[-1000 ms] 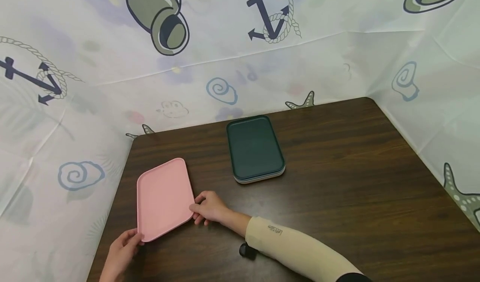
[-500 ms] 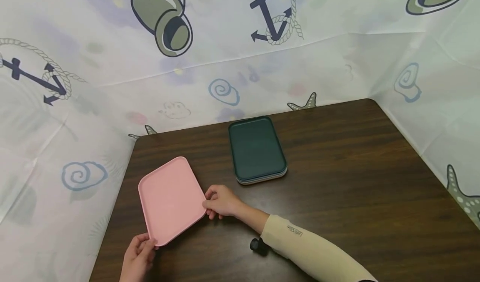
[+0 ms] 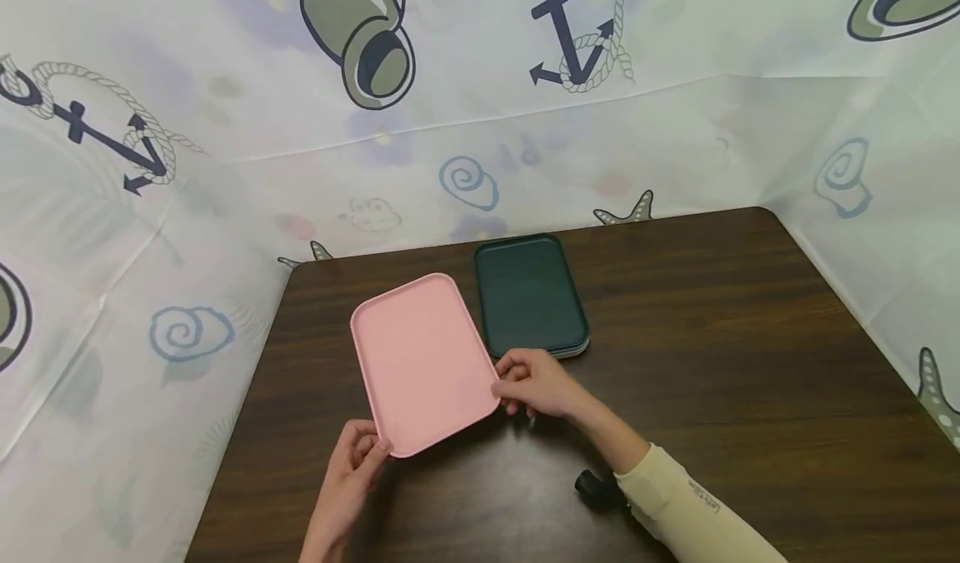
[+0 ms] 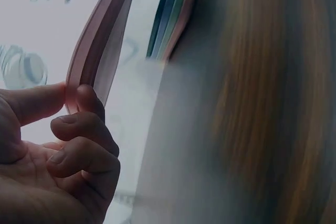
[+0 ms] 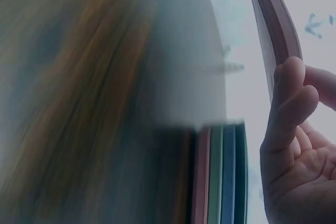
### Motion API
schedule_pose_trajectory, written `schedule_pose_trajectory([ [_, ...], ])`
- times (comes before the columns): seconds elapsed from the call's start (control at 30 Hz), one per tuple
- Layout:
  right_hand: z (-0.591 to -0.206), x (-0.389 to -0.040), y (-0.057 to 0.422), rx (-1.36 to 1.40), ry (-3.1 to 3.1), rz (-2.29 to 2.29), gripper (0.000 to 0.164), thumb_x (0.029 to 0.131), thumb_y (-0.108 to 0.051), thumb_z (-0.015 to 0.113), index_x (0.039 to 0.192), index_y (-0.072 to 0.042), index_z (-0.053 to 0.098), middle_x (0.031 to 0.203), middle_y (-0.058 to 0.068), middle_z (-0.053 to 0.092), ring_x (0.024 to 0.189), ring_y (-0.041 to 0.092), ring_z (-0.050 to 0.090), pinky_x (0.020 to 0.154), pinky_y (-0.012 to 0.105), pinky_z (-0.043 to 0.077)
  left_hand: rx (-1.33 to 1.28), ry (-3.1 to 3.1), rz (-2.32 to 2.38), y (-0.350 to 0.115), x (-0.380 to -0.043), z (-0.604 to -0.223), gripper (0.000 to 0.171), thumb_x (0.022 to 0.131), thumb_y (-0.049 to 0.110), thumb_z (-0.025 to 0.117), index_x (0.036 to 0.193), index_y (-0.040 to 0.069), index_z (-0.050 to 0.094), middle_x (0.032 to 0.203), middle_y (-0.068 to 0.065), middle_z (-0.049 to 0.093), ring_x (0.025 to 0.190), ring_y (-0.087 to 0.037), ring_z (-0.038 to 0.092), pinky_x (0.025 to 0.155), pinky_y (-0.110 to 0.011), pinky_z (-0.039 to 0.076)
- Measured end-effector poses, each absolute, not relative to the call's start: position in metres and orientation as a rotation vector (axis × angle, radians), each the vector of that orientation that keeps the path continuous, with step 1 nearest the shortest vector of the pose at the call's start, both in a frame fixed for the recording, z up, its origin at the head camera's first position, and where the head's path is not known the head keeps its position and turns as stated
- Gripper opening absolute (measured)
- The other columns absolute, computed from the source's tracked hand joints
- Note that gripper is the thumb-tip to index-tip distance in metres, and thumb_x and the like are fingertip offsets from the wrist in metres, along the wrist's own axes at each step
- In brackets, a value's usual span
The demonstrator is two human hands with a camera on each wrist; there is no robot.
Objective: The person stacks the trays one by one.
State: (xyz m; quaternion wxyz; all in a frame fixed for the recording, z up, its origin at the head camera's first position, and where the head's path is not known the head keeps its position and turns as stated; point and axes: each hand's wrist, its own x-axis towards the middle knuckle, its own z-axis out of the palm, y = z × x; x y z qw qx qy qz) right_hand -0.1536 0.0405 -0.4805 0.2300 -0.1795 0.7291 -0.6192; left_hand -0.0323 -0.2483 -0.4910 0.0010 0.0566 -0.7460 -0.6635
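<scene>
A pink rectangular tray (image 3: 423,363) is held above the table between both hands. My left hand (image 3: 351,467) pinches its near left corner, thumb on top and fingers beneath; the left wrist view shows the tray's rim (image 4: 100,35) in that pinch. At the near right corner my right hand (image 3: 540,384) pinches the rim the same way. Just behind and to the right lies a stack of trays (image 3: 531,296) with a dark green one on top. In the right wrist view the stack's edges (image 5: 215,177) show green, blue, light green and pink layers.
The dark wood table (image 3: 697,330) reaches to a patterned cloth (image 3: 675,146) behind and at both sides. A small black device (image 3: 596,490) sits under the right forearm by the beige sleeve (image 3: 686,505).
Both hands have lifted the pink tray and carried it to the right, toward the green-topped stack. The head view has shifted slightly. The stack stays on the table.
</scene>
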Motion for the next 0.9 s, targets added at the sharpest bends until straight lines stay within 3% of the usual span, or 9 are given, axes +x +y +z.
schedule_pose_trajectory([
  [0.27,-0.482,-0.142,0.106,-0.46,2.058,-1.701,0.023,0.087,-0.011,0.073,0.1,0.003,0.062,0.074,0.021,0.066,0.064,0.038,0.063,0.046,0.041,0.05,-0.108,-2.389,-2.246,-0.21,-0.053,-0.495,0.024,0.098,0.005,0.056,0.112,-0.008,0.041,0.08,-0.017,0.055,0.051,-0.005,0.035,0.044,-0.022,0.027],
  [0.53,-0.48,-0.125,0.15,-0.328,2.077,-1.697,0.029,0.086,-0.015,0.075,0.101,0.005,0.06,0.075,0.018,0.068,0.066,0.038,0.065,0.048,0.036,0.05,-0.268,-2.579,-2.145,-0.184,-0.07,-0.496,0.022,0.096,0.007,0.061,0.109,-0.003,0.045,0.084,-0.024,0.058,0.064,-0.013,0.047,0.056,-0.02,0.035],
  [0.7,-0.484,-0.117,0.168,-0.287,2.051,-1.704,0.032,0.087,-0.015,0.074,0.103,0.007,0.058,0.079,0.023,0.068,0.067,0.035,0.067,0.048,0.035,0.05,-0.418,-2.62,-2.109,-0.173,-0.08,-0.498,0.022,0.097,0.005,0.06,0.106,-0.006,0.044,0.084,-0.027,0.059,0.064,-0.013,0.048,0.056,-0.019,0.036],
  [0.9,-0.49,-0.114,0.18,-0.249,2.033,-1.72,0.032,0.088,-0.014,0.073,0.104,0.009,0.057,0.081,0.024,0.069,0.066,0.03,0.068,0.048,0.033,0.05,-0.415,-2.645,-2.095,-0.161,-0.087,-0.501,0.02,0.096,0.006,0.061,0.105,-0.004,0.045,0.082,-0.027,0.059,0.063,-0.015,0.048,0.055,-0.02,0.037],
])
